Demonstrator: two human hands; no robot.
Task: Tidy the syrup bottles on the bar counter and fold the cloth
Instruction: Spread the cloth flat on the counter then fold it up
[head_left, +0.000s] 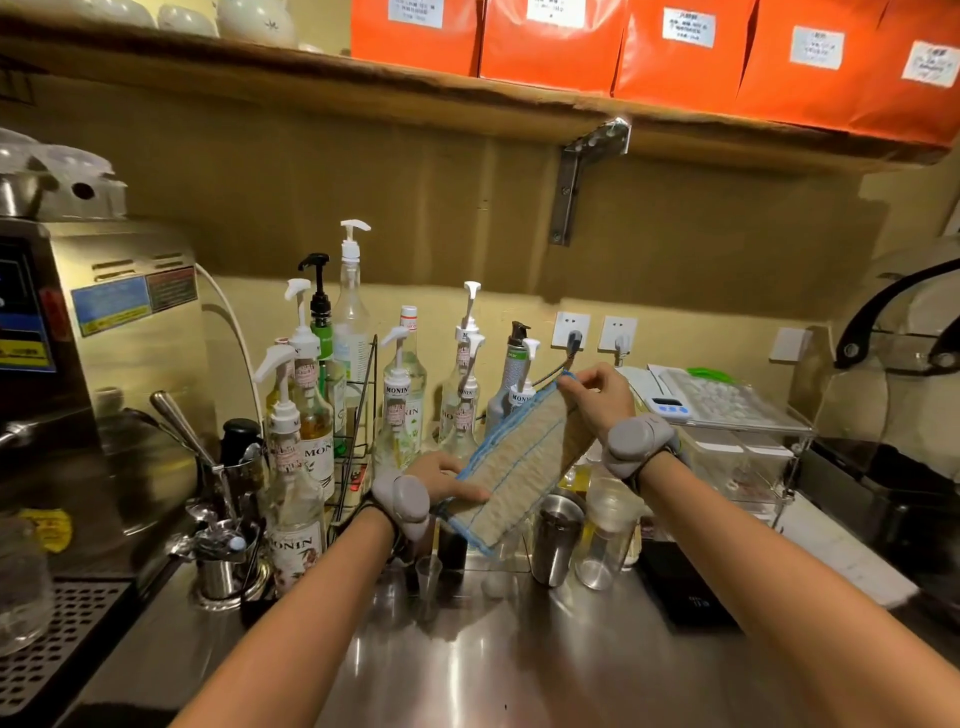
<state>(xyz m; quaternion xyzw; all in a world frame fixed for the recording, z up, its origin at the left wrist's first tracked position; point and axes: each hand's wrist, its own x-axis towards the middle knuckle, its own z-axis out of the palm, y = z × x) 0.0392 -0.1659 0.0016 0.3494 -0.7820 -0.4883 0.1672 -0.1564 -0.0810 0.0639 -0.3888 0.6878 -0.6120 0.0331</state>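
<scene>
Head view: cloth (519, 467), seemingly folded, between hands.

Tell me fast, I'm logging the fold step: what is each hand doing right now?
Left hand: grips the lower end of the cloth.
Right hand: pinches the cloth's upper corner, holding it up above the counter.

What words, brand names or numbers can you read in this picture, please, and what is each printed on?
"MONIN": front syrup bottle, near its base.
"MON": cut-off label of the bottle behind it.
"MONIN": middle pump bottle.
"MON": pump bottle collar beside the cloth.
Too blurred to read: white labels on the orange boxes, stickers on the steel machine, timer display.
</scene>
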